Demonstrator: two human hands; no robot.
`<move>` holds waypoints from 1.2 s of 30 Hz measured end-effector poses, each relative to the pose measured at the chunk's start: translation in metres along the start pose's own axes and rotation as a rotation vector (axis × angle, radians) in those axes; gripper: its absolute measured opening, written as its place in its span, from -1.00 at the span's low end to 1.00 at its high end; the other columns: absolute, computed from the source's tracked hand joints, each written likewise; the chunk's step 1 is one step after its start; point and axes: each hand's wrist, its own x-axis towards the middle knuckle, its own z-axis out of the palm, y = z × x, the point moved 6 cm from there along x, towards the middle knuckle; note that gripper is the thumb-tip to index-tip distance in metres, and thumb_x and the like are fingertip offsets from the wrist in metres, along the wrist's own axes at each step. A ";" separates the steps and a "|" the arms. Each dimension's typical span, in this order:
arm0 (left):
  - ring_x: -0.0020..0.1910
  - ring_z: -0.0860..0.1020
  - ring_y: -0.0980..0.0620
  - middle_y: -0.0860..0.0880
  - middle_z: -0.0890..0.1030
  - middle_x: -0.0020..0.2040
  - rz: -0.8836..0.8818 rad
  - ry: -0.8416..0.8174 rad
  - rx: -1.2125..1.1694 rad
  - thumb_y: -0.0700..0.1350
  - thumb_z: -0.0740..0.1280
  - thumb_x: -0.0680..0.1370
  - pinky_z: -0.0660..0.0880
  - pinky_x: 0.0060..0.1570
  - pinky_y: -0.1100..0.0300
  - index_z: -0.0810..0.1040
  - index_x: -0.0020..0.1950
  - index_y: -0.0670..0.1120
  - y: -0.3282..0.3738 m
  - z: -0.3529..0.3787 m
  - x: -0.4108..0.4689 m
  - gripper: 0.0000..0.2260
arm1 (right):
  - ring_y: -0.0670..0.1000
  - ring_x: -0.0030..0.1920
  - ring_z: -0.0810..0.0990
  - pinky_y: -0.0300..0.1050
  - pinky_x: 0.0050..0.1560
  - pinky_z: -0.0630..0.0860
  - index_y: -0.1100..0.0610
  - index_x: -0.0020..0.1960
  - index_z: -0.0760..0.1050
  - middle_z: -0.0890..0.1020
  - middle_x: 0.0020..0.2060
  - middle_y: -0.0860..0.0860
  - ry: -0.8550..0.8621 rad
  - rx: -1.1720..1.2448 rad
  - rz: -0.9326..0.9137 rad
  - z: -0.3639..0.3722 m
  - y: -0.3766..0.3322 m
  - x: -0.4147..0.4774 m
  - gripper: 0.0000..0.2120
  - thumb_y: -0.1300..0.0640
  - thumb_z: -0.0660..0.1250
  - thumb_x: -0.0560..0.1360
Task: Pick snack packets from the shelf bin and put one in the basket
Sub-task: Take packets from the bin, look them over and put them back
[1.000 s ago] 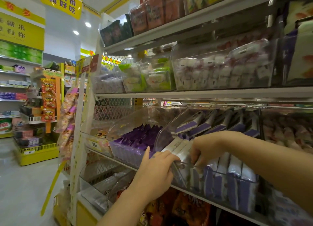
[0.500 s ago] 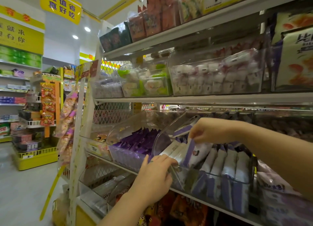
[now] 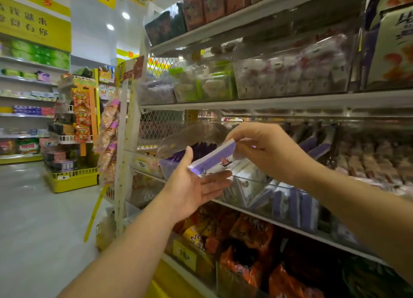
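The right hand (image 3: 266, 150) pinches one end of a flat white snack packet with a purple stripe (image 3: 214, 159) between the thumb and the curled fingers. The packet is in the air and tilted, with its held end higher. It hangs just above the front wall of the clear plastic shelf bin (image 3: 279, 199), outside the bin.

The left hand (image 3: 190, 186) is released: the palm faces up, the fingers are straight and the thumb points up. The lower end of the packet lies against this palm, between the thumb and the fingers, but the hand does not close on it.

Inside the bin, more white and purple packets (image 3: 297, 206) stand upright in a row. Just beside it, to the left, a second clear bin holds dark purple packets (image 3: 201, 147). On the grey metal shelf (image 3: 290, 101) above stand clear boxes with pale sweets. Under the bin lie orange snack bags (image 3: 245, 248).
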 end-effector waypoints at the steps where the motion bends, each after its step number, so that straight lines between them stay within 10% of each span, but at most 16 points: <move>1: -0.05 0.70 -0.08 -0.17 0.71 0.02 0.002 -0.002 -0.064 0.35 0.08 0.52 0.59 -0.12 0.09 0.69 0.10 -0.02 -0.001 -0.009 -0.008 -0.43 | -0.12 -0.12 0.60 -0.34 -0.06 0.49 0.17 -0.04 0.63 0.66 -0.13 -0.01 -0.023 -0.017 -0.026 0.010 -0.005 -0.004 -0.81 0.40 0.31 0.49; 7: -0.20 0.69 0.03 -0.08 0.72 -0.07 0.131 0.141 -0.120 -0.12 0.17 0.65 0.62 -0.31 0.18 0.53 0.22 -0.12 -0.029 -0.060 -0.053 -0.78 | -0.21 0.23 0.47 -0.27 0.25 0.41 0.03 0.17 0.61 0.54 0.23 -0.12 -0.128 0.146 0.107 0.087 0.004 -0.036 -0.78 0.08 0.28 0.57; 11: 0.09 0.65 -0.14 -0.15 0.66 0.16 0.198 0.201 -0.013 -0.22 0.25 0.57 0.63 0.00 -0.02 0.47 0.32 -0.16 -0.060 -0.096 -0.086 -0.69 | -0.18 0.16 0.54 -0.26 0.16 0.52 0.03 0.40 0.36 0.55 0.21 -0.10 -0.062 0.512 0.425 0.154 0.022 -0.065 -0.55 0.01 0.31 0.54; 16: 0.17 0.62 -0.18 -0.13 0.64 0.20 0.064 0.201 0.146 -0.17 0.35 0.49 0.55 0.16 -0.15 0.46 0.35 -0.07 -0.109 -0.128 -0.111 -0.59 | 0.29 0.08 0.63 0.32 0.17 0.50 0.19 0.17 0.55 0.67 0.04 0.21 -0.071 1.080 0.763 0.243 0.029 -0.091 -0.71 0.04 0.31 0.55; 24: -0.03 0.69 0.01 0.01 0.70 0.09 -0.153 0.287 0.397 0.03 0.08 0.68 0.64 -0.19 0.11 0.46 0.30 0.10 -0.146 -0.156 -0.120 -0.74 | 0.04 -0.66 0.51 -0.26 -0.65 0.43 0.24 -0.20 0.54 0.56 -0.58 0.15 0.013 1.324 1.400 0.343 0.044 -0.138 -0.61 -0.07 0.25 0.58; 30: -0.09 0.70 0.00 -0.10 0.70 0.07 -0.351 0.269 0.342 0.01 0.10 0.67 0.62 -0.28 0.15 0.50 0.27 -0.08 -0.155 -0.184 -0.126 -0.70 | 0.14 -0.45 0.63 -0.04 -0.40 0.62 0.23 -0.09 0.64 0.67 -0.35 0.22 -0.139 1.363 1.463 0.378 0.044 -0.140 -0.41 -0.30 0.18 0.52; 36: 0.12 0.65 -0.08 -0.07 0.68 0.15 -0.376 0.150 0.372 -0.07 0.25 0.63 0.61 0.04 -0.03 0.46 0.32 0.03 -0.167 -0.182 -0.122 -0.74 | 0.20 -0.27 0.70 0.04 -0.23 0.63 0.21 -0.23 0.69 0.71 -0.21 0.23 -0.109 1.464 1.370 0.376 0.062 -0.135 -0.52 -0.16 0.26 0.54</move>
